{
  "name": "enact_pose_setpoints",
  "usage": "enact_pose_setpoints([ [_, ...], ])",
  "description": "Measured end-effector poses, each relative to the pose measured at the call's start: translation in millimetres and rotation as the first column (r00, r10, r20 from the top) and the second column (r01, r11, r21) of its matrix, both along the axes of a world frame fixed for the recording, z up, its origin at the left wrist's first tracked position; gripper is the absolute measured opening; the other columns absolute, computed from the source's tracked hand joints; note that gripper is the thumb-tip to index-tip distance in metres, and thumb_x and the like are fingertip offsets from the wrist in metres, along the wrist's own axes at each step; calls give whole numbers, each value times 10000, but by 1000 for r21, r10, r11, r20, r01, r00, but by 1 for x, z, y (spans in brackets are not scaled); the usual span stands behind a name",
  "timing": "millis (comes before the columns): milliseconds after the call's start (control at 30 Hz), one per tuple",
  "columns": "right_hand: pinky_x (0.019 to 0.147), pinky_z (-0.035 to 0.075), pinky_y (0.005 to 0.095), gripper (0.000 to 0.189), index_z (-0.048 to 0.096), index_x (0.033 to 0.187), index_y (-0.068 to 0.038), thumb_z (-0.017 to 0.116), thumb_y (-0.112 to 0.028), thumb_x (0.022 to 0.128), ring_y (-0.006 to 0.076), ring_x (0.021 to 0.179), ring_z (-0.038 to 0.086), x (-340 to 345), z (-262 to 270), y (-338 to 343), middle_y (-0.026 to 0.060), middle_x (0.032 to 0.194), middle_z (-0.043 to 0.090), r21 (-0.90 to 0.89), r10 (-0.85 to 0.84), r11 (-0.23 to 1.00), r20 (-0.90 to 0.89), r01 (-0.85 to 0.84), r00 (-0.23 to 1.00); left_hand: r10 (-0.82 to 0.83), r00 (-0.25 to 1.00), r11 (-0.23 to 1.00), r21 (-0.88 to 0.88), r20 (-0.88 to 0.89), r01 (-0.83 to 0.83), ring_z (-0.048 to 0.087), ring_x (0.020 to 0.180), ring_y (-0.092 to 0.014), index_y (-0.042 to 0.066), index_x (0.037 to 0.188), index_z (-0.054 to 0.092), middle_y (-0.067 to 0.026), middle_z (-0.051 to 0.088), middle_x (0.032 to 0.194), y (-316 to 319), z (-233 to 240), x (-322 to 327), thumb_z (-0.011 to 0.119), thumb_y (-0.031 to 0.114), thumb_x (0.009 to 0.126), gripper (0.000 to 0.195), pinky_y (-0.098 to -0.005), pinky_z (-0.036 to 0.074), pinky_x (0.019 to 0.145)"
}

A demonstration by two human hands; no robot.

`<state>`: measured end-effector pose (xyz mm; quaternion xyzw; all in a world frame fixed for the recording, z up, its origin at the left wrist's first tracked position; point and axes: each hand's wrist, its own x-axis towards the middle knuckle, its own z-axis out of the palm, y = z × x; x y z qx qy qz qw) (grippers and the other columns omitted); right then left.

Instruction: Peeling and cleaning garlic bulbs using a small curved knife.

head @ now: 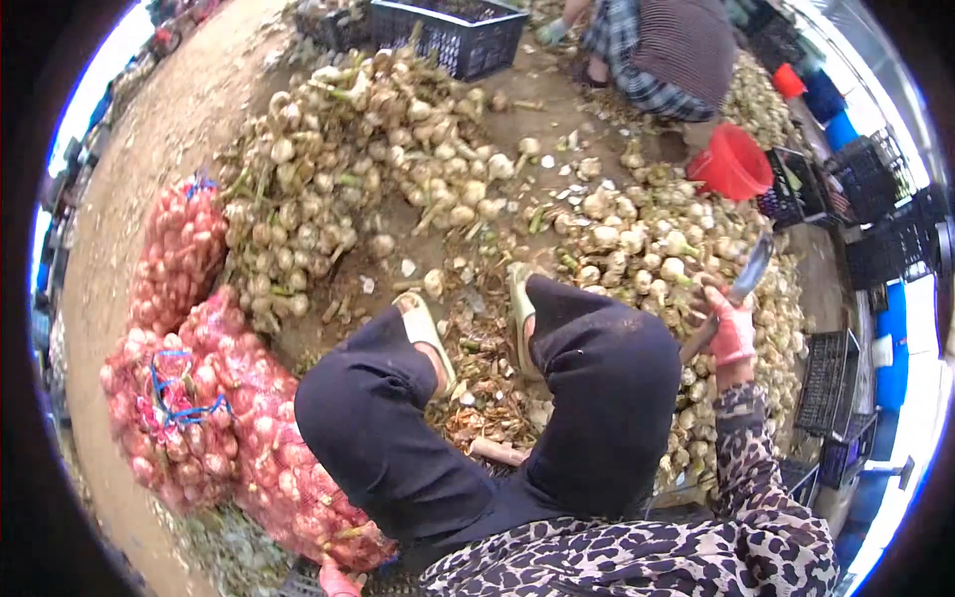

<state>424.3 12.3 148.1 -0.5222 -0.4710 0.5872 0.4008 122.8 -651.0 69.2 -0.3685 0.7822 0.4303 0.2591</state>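
My right hand (pixel 727 328), in a pink glove, grips a knife (pixel 753 267) with its metal blade pointing up and away. The knife is over a heap of garlic bulbs (pixel 634 239) to my right. At the bottom edge, only part of my left hand (pixel 339 578) shows, also in pink. It is at the end of a red mesh bag of garlic (pixel 280 463); whether its fingers hold the net is hidden. Between my slippered feet lie dry garlic skins and cut stalks (pixel 485 414).
Another garlic heap (pixel 321 164) with stalks lies ahead left. More filled mesh bags (pixel 179 254) stand at left. A black crate (pixel 477 37) is at the back, near a crouching person (pixel 671 52). A red bucket (pixel 731 164) and black crates (pixel 828 380) line the right.
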Motion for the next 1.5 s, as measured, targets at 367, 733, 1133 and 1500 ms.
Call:
enact_pose_setpoints([
  [367, 580, 535, 356, 213, 582, 1042, -105, 615, -111, 831, 170, 650, 592, 93, -5, -68, 53, 841, 623, -159, -146, 981, -211, 113, 967, -280, 952, 960, -38, -121, 277, 597, 625, -232, 39, 963, 628, -142, 642, 872, -4, -4, -29, 566, 344, 826, 340, -346, 483, 558],
  [733, 599, 549, 345, 252, 589, 1059, -36, 617, -128, 826, 183, 682, 624, 46, 41, -99, 92, 874, 644, -25, -43, 999, -128, 40, 991, -514, 838, 856, -182, -185, 484, 582, 591, -228, 35, 957, 619, -123, 630, 829, -17, -2, -59, 582, 326, 817, 325, -339, 464, 523],
  [1133, 578, 549, 350, 233, 581, 1054, -52, 608, -131, 837, 188, 664, 627, 92, 24, -112, 84, 845, 644, -85, -190, 981, -268, 174, 944, -687, 698, 719, -323, -202, 615, 566, 555, -223, 30, 951, 610, -103, 617, 781, -28, -27, -67, 600, 306, 806, 311, -332, 445, 484],
  [1500, 540, 561, 377, 243, 569, 1040, -29, 629, -84, 811, 230, 631, 639, 125, 1, -121, 114, 837, 647, -158, -375, 925, -222, 346, 900, -897, 415, 426, -562, -156, 709, 551, 521, -218, 26, 945, 601, -84, 605, 738, -12, 6, -138, 617, 287, 797, 300, -325, 426, 449],
])
